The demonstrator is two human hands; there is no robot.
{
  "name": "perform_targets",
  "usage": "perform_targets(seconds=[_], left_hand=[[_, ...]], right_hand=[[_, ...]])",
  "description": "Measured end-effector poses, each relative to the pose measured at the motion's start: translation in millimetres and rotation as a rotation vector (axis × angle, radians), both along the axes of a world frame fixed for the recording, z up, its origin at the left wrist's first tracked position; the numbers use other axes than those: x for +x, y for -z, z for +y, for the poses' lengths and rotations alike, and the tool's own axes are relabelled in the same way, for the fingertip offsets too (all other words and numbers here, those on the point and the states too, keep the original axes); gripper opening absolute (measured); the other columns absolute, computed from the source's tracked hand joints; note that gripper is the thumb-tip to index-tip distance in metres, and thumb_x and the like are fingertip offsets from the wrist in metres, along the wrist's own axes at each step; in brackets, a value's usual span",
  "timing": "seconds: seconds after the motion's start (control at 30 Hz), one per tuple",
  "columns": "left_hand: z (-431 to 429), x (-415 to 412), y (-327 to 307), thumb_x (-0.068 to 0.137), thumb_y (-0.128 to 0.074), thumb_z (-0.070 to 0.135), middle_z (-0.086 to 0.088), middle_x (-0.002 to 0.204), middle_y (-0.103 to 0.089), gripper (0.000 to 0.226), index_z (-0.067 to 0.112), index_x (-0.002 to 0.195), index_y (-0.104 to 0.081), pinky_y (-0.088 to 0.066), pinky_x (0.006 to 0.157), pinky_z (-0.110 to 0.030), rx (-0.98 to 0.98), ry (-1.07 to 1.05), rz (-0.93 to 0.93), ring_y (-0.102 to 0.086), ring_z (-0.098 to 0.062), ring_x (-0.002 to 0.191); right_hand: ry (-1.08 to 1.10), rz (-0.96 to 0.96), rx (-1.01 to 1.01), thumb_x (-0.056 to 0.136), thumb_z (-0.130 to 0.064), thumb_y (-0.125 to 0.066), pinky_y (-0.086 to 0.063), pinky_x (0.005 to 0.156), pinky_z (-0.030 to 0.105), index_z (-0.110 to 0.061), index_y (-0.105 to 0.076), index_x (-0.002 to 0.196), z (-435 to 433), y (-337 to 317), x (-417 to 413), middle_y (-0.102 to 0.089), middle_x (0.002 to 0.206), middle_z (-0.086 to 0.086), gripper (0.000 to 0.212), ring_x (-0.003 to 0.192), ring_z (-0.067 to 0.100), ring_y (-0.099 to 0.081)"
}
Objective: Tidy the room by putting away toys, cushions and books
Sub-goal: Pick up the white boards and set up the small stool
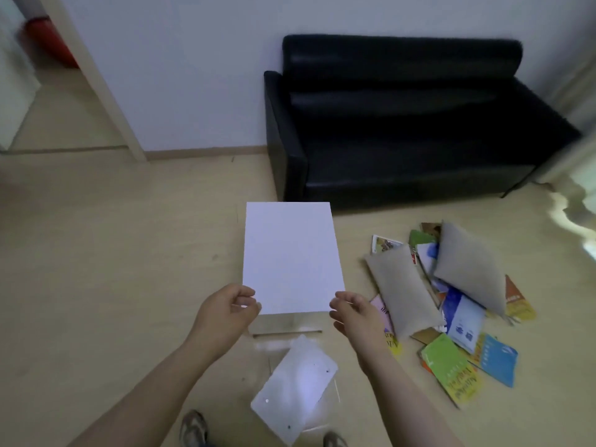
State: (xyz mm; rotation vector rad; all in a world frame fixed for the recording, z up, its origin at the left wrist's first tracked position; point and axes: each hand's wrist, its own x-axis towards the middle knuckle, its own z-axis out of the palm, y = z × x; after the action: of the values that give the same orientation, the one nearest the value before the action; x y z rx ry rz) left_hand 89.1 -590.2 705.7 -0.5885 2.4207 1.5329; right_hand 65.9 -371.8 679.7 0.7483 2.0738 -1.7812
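Left hand and right hand are each pinching a near corner of the white sheet. Cushions and books are lying heaped on the floor at 4 o'clock. Risk: corner-only pinch letting the sheet slip.

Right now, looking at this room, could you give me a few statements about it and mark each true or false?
1. The left hand and right hand both hold the white sheet. True.
2. The grey cushions lie on the sofa. False: they lie on the floor, on the books.
3. The sofa is black. True.
4. The books are stacked neatly. False: they lie scattered.
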Motion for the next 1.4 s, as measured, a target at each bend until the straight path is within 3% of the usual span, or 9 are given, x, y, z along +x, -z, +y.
perform_targets(seconds=[0.2, 0.47, 0.7, 0.9, 1.03, 1.2, 1.4], left_hand=[[-105, -40, -16, 0.085, -0.067, 0.010, 0.008, 0.085, -0.065, 0.012, 0.020, 0.089, -0.063, -0.041, 0.059, -0.004, -0.037, 0.191, 0.008, -0.059, 0.002, 0.070], [-171, -84, -11, 0.084, -0.069, 0.012, 0.003, 0.092, -0.068, 0.014, 0.023, 0.091, -0.063, -0.044, 0.069, -0.013, 0.011, 0.295, 0.015, -0.062, -0.006, 0.080], [-188, -138, -8, 0.085, -0.068, 0.013, 0.007, 0.091, -0.065, 0.020, 0.030, 0.086, -0.058, -0.042, 0.066, -0.012, -0.002, 0.447, 0.014, -0.061, -0.004, 0.079], [-198, -242, -17, 0.083, -0.069, 0.012, 0.001, 0.093, -0.067, 0.015, 0.017, 0.096, -0.064, -0.041, 0.066, -0.010, -0.080, 0.471, 0.098, -0.060, -0.004, 0.075], [-186, -298, -29, 0.084, -0.068, 0.013, 0.004, 0.092, -0.066, 0.015, 0.019, 0.097, -0.063, -0.042, 0.065, -0.012, -0.094, 0.512, 0.132, -0.059, -0.003, 0.072], [-168, -346, -29, 0.085, -0.067, 0.017, 0.006, 0.095, -0.065, 0.015, 0.019, 0.099, -0.063, -0.050, 0.076, -0.025, -0.119, 0.613, 0.108, -0.064, -0.013, 0.084], [-138, -400, -22, 0.086, -0.066, 0.022, 0.008, 0.100, -0.064, 0.020, 0.021, 0.106, -0.062, -0.045, 0.070, -0.019, -0.112, 0.816, 0.081, -0.061, -0.008, 0.089]], right_hand=[[0.152, -0.016, -0.010, 0.089, -0.016, -0.060, -0.052, 0.089, 0.040, -0.014, -0.063, 0.107, -104, -11, 4, -0.068, 0.095, 0.006, 0.019, 0.095, 0.022, -0.067], [0.231, -0.019, 0.007, 0.089, -0.018, -0.060, -0.052, 0.095, 0.041, -0.018, -0.063, 0.106, -173, -20, -17, -0.067, 0.092, 0.002, 0.017, 0.094, 0.020, -0.066], [0.325, -0.008, 0.018, 0.090, -0.019, -0.058, -0.053, 0.092, 0.040, -0.018, -0.062, 0.105, -189, -9, -57, -0.067, 0.094, 0.002, 0.016, 0.094, 0.020, -0.066], [0.378, 0.045, -0.016, 0.091, -0.022, -0.059, -0.053, 0.091, 0.040, -0.017, -0.063, 0.110, -195, 4, -146, -0.066, 0.103, 0.005, 0.020, 0.095, 0.019, -0.065], [0.413, 0.072, -0.020, 0.090, -0.024, -0.059, -0.054, 0.090, 0.040, -0.020, -0.063, 0.107, -193, -1, -198, -0.066, 0.102, 0.004, 0.018, 0.095, 0.020, -0.065], [0.510, 0.068, -0.021, 0.087, -0.027, -0.060, -0.054, 0.089, 0.039, -0.023, -0.064, 0.103, -180, -6, -231, -0.067, 0.094, 0.002, 0.017, 0.093, 0.019, -0.066], [0.707, 0.047, 0.015, 0.089, -0.022, -0.059, -0.051, 0.088, 0.039, -0.016, -0.064, 0.105, -165, -6, -239, -0.066, 0.097, 0.002, 0.018, 0.092, 0.020, -0.064]])
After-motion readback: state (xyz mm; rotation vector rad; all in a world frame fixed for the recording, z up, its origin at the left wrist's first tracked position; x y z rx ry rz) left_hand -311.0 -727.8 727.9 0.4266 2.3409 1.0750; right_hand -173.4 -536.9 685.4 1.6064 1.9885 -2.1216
